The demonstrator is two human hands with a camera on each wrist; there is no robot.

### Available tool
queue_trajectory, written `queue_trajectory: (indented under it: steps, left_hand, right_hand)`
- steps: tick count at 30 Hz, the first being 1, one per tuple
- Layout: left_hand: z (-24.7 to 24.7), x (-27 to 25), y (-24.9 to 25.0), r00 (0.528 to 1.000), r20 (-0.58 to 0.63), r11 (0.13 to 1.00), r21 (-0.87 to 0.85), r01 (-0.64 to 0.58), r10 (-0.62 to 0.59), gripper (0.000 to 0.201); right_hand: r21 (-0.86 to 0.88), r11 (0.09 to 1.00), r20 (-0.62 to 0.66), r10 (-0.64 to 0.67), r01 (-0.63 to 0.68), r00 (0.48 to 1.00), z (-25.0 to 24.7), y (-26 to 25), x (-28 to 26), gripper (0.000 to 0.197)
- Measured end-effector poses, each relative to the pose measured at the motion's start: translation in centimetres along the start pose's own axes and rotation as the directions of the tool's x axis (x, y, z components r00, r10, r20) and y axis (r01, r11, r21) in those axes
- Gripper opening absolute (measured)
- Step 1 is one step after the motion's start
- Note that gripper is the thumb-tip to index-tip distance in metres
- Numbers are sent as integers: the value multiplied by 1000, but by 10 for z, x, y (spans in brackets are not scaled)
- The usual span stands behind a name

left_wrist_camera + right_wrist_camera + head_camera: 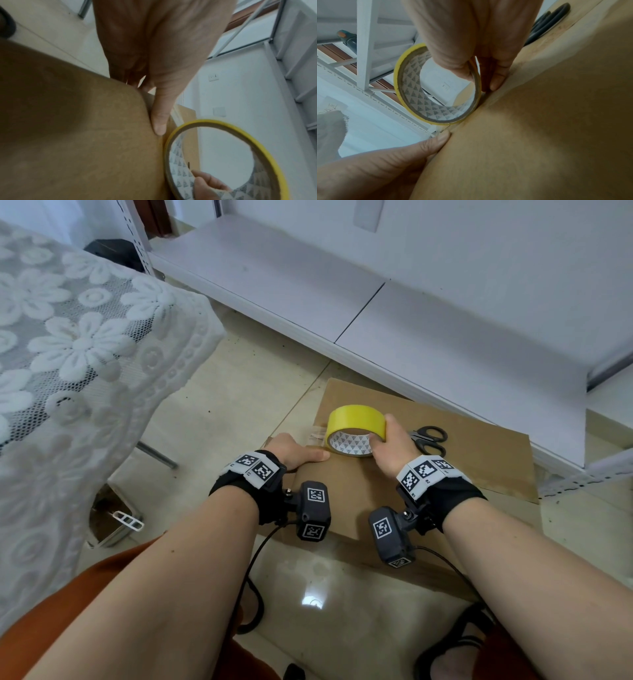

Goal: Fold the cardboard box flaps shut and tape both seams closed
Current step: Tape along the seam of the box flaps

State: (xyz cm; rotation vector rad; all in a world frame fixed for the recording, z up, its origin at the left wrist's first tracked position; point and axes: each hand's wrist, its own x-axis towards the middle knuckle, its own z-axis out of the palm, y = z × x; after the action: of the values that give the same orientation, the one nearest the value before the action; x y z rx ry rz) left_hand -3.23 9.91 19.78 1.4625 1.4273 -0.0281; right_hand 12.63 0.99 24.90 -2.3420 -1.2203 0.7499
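Head view, tiled floor (212,405), white shelf (274,278), right hand (390,446) grip round tape roll (354,428)

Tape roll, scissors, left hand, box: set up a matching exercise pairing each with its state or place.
Things:
1. tape roll
2. scissors
3. left hand
4. box

States:
A. lies on the box, untouched
B. thumb pressed on the box by the seam
C. stands on the tiled floor
D. held on edge by the right hand

Pairs: 1-D, 2-A, 3-B, 4-C
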Motion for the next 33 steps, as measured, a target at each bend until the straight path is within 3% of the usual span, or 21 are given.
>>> queue_trajectory:
  steps: [4,9,12,18,21,24,33]
  left_hand:
    - [-1,-1,6,998,-65,999,53,-11,15,68]
    - [1,-7,9,995,-103,997,-80,0,-9,44]
    - [0,-12,10,994,-105,990,-139,-5,-10,72]
    - [-2,-15,13,993,-101,992,-116,46,-58,73]
    - [-1,-12,14,990,-123,991,-117,58,-73,98]
    - [2,-4,10,989,-124,991,-122,63,-78,116]
    - [-5,-14,24,995,-100,1000,-15,15,-17,67]
  right_hand:
    - [8,1000,1,9,-9,1000,0,-1,-1,28]
    - [30,999,-26,24,-23,999,-3,-4,3,26]
    - [38,999,-84,26,-23,996,-2,-7,6,25]
    - [-7,1000,-186,-15,14,983,3,-15,1,21]
    - [52,998,-175,-37,47,984,2,-25,6,23]
    - [123,992,-153,29,-10,988,3,-24,12,24]
    - [192,981,-97,47,-27,994,6,-5,4,25]
